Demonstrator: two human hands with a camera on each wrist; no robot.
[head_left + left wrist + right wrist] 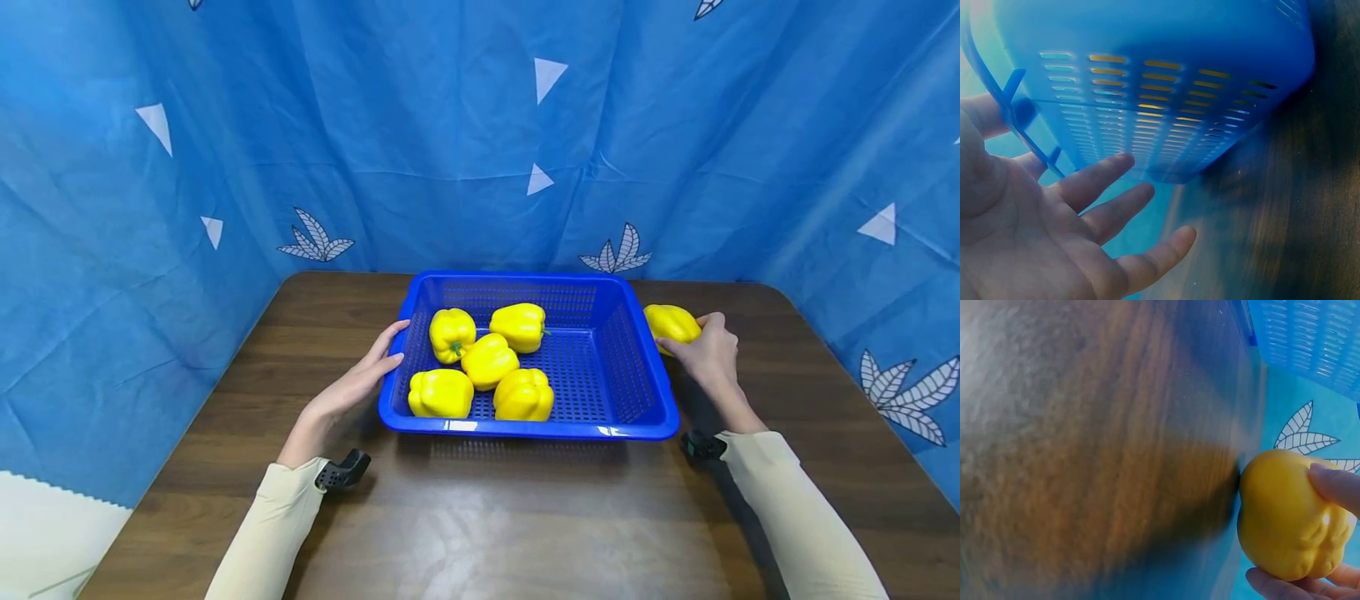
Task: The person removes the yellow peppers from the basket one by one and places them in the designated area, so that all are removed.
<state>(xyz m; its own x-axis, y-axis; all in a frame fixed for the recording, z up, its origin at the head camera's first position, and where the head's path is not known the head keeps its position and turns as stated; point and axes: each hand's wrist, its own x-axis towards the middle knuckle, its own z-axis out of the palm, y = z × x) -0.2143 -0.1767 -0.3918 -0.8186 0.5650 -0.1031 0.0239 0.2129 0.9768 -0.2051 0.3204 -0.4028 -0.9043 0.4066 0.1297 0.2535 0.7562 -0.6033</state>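
Note:
A yellow bell pepper is beside the basket's right wall, pinched by my right hand. In the right wrist view the thumb lies on one side of this bell pepper and fingers show on the other. Whether it touches the table cannot be told. My left hand is at the left rim of a blue plastic basket. The left wrist view shows thumb and forefinger at the rim, the other fingers extended loosely beside the slotted wall. Several yellow bell peppers lie in the basket, mostly its left half.
The basket stands on a dark brown wooden table. A blue curtain with white triangles and leaf prints hangs behind the table and along both sides. Bare slotted floor shows in the basket's right part.

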